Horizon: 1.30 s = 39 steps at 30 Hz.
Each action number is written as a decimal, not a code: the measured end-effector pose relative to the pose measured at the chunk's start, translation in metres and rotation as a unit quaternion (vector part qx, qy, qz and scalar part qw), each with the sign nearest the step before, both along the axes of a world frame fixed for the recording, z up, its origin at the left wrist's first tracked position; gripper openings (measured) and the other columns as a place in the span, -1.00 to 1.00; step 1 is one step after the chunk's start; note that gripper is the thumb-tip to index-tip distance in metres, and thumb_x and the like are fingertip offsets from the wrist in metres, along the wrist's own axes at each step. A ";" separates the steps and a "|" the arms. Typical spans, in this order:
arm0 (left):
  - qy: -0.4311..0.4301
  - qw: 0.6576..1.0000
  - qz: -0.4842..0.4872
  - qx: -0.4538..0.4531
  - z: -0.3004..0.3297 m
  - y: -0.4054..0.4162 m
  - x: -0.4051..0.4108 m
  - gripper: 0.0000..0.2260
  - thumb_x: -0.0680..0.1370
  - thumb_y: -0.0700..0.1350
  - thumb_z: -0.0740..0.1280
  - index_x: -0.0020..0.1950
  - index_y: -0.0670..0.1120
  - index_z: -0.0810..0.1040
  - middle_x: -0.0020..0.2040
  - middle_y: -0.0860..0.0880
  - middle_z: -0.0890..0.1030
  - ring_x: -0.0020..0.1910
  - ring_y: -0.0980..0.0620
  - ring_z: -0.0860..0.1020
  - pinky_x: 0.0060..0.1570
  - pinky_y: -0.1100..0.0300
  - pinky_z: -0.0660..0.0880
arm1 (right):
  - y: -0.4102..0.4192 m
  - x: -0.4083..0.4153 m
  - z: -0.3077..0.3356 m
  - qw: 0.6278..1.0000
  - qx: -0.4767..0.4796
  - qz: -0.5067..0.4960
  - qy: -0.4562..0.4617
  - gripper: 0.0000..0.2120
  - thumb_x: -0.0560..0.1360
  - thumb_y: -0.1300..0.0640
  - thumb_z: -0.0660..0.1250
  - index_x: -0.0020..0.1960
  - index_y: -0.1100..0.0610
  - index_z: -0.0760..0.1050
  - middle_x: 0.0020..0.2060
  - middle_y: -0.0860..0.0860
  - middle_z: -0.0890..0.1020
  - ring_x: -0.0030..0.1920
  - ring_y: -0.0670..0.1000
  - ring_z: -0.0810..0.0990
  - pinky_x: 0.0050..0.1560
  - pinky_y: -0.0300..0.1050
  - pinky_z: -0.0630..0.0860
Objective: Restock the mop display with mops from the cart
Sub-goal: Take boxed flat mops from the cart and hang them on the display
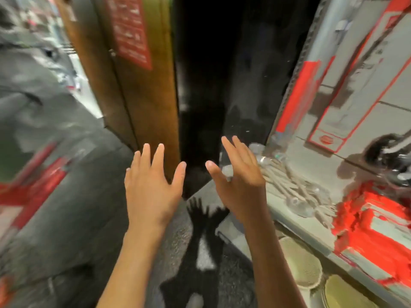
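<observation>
Two hands, left hand (151,187) and right hand (239,181), reach forward with fingers spread, holding nothing, beside one shelf edge (295,227).

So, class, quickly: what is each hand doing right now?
Left hand: open, fingers spread, holding nothing.
Right hand: open, fingers spread, holding nothing.

A brown panel (144,103) bears a red sign (130,30); round, perhaps woven, mats (300,263) lie under the shelf (295,227).
</observation>
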<state>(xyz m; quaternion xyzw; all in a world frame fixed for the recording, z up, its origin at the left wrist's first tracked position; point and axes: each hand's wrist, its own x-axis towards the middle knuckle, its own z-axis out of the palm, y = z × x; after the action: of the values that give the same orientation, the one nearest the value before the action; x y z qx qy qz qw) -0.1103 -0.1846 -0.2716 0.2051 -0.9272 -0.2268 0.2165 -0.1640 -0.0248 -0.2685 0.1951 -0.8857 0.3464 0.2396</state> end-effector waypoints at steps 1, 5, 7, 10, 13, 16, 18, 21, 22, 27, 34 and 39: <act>-0.014 1.000 0.022 -0.004 -0.004 -0.007 0.020 -0.35 0.60 0.31 0.07 0.62 0.02 0.22 0.64 -0.10 0.16 0.62 -0.12 0.08 0.55 -0.18 0.12 | -0.009 0.012 -0.006 0.999 0.007 0.022 -0.025 -0.37 0.57 -0.27 0.16 0.49 0.07 0.43 0.48 0.10 0.42 0.50 0.11 0.37 0.46 0.10 0.37; -0.056 0.993 0.107 -0.011 -0.016 -0.036 0.103 -0.35 0.60 0.29 0.10 0.61 -0.01 0.24 0.63 -0.12 0.17 0.62 -0.14 0.10 0.54 -0.19 0.15 | -0.050 0.060 -0.022 0.986 -0.041 0.134 -0.089 -0.35 0.53 -0.24 0.23 0.50 0.10 0.40 0.48 0.14 0.41 0.51 0.14 0.35 0.46 0.15 0.36; -0.066 0.988 0.140 -0.005 -0.020 -0.047 0.135 -0.35 0.60 0.29 0.12 0.61 0.00 0.24 0.63 -0.11 0.17 0.62 -0.13 0.09 0.55 -0.17 0.14 | -0.069 0.084 -0.028 0.977 -0.067 0.183 -0.086 -0.39 0.53 -0.13 0.34 0.47 0.17 0.43 0.45 0.19 0.44 0.50 0.17 0.36 0.43 0.21 0.38; -0.070 0.976 0.207 -0.003 -0.021 -0.070 0.190 -0.36 0.60 0.29 0.14 0.61 0.00 0.23 0.64 -0.10 0.16 0.62 -0.12 0.09 0.55 -0.16 0.13 | -0.105 0.125 -0.028 0.960 -0.055 0.247 -0.117 -0.40 0.56 -0.17 0.33 0.52 0.07 0.38 0.51 0.11 0.37 0.55 0.11 0.28 0.43 0.25 0.36; -0.063 0.964 0.260 0.006 -0.020 -0.092 0.237 -0.35 0.60 0.30 0.11 0.62 0.01 0.22 0.64 -0.10 0.15 0.62 -0.12 0.09 0.55 -0.16 0.13 | -0.142 0.152 -0.024 0.940 0.028 0.300 -0.163 -0.33 0.53 -0.35 0.15 0.59 -0.18 0.16 0.60 -0.13 0.15 0.60 -0.09 0.04 0.53 0.18 0.21; -0.055 0.950 0.307 0.016 -0.020 -0.114 0.274 -0.35 0.60 0.30 0.10 0.62 0.00 0.23 0.64 -0.10 0.16 0.62 -0.11 0.10 0.54 -0.17 0.14 | -0.177 0.178 -0.024 0.920 0.049 0.352 -0.165 -0.34 0.55 -0.35 0.14 0.59 -0.22 0.10 0.61 -0.18 0.10 0.59 -0.15 -0.02 0.56 0.12 0.14; -0.053 0.942 0.330 0.022 -0.022 -0.131 0.296 -0.35 0.60 0.30 0.09 0.61 0.00 0.23 0.64 -0.10 0.17 0.62 -0.12 0.11 0.52 -0.18 0.15 | -0.201 0.197 -0.024 0.910 0.062 0.375 -0.165 -0.34 0.55 -0.36 0.13 0.59 -0.24 0.07 0.61 -0.20 0.08 0.58 -0.18 -0.04 0.54 0.10 0.14; -0.047 0.934 0.353 0.032 -0.027 -0.162 0.328 -0.35 0.60 0.30 0.07 0.61 -0.02 0.25 0.63 -0.13 0.19 0.61 -0.15 0.13 0.52 -0.20 0.18 | -0.242 0.222 -0.025 0.897 0.076 0.404 -0.164 -0.36 0.57 -0.35 0.15 0.59 -0.25 0.07 0.60 -0.22 0.07 0.56 -0.22 -0.05 0.51 0.14 0.14; -0.044 0.931 0.359 0.036 -0.029 -0.175 0.339 -0.36 0.61 0.29 0.08 0.60 -0.03 0.26 0.62 -0.13 0.19 0.61 -0.15 0.13 0.52 -0.20 0.19 | -0.258 0.231 -0.025 0.893 0.077 0.413 -0.163 -0.36 0.57 -0.35 0.16 0.59 -0.25 0.08 0.60 -0.22 0.07 0.56 -0.21 -0.04 0.50 0.15 0.15; -0.042 0.917 0.392 0.065 -0.039 -0.246 0.390 -0.34 0.60 0.30 0.03 0.61 -0.03 0.24 0.62 -0.12 0.20 0.61 -0.13 0.14 0.53 -0.16 0.19 | -0.343 0.279 -0.030 0.874 0.079 0.448 -0.171 -0.36 0.58 -0.31 0.20 0.59 -0.23 0.09 0.59 -0.22 0.12 0.56 -0.18 0.00 0.49 0.07 0.15; -0.021 0.900 0.415 0.134 -0.068 -0.341 0.451 -0.37 0.63 0.31 0.04 0.63 0.04 0.18 0.63 -0.05 0.17 0.61 -0.06 0.12 0.55 -0.09 0.14 | -0.456 0.337 -0.050 0.847 0.109 0.479 -0.203 -0.38 0.60 -0.18 0.26 0.60 -0.18 0.13 0.59 -0.17 0.16 0.59 -0.10 0.07 0.53 0.05 0.16; -0.007 0.879 0.431 0.206 -0.092 -0.393 0.476 -0.38 0.64 0.31 0.01 0.64 0.05 0.13 0.64 0.01 0.15 0.61 0.02 0.09 0.56 -0.06 0.10 | -0.503 0.359 -0.068 0.819 0.107 0.504 -0.251 -0.41 0.60 -0.17 0.27 0.58 -0.15 0.19 0.58 -0.17 0.20 0.54 -0.20 0.09 0.48 -0.15 0.06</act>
<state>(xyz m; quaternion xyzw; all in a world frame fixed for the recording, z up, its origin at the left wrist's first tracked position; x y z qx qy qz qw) 0.3653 -0.5779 -0.3631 0.6259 -0.6810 -0.2957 0.2388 0.1948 -0.5273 -0.3367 0.5453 -0.7246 0.3587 -0.2212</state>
